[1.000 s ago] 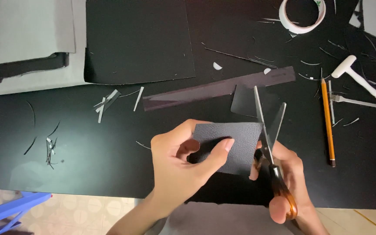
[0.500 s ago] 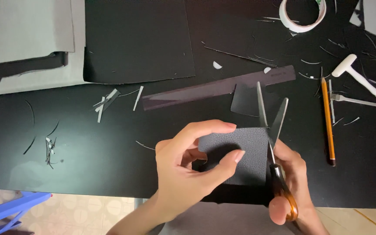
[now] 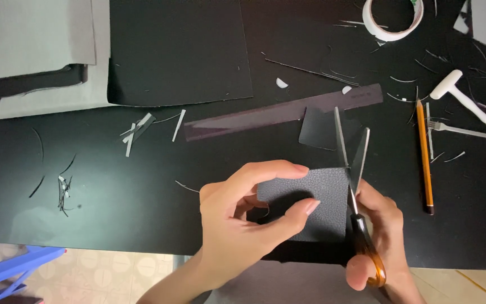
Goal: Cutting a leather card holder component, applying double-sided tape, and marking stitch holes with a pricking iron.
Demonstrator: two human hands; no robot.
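Leather piece (image 3: 322,194) lower, between hands.

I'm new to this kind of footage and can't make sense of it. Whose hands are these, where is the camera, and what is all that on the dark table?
The camera sits on a person's head and looks down, so both hands are that person's own. The left hand pinches a small dark grey textured piece. The right hand holds scissors with amber handles, blades open at the piece's right edge. On the black table lie a dark ruler, a large black sheet, an orange pencil, a roll of white tape, a white tool, a small fork and thin offcuts.
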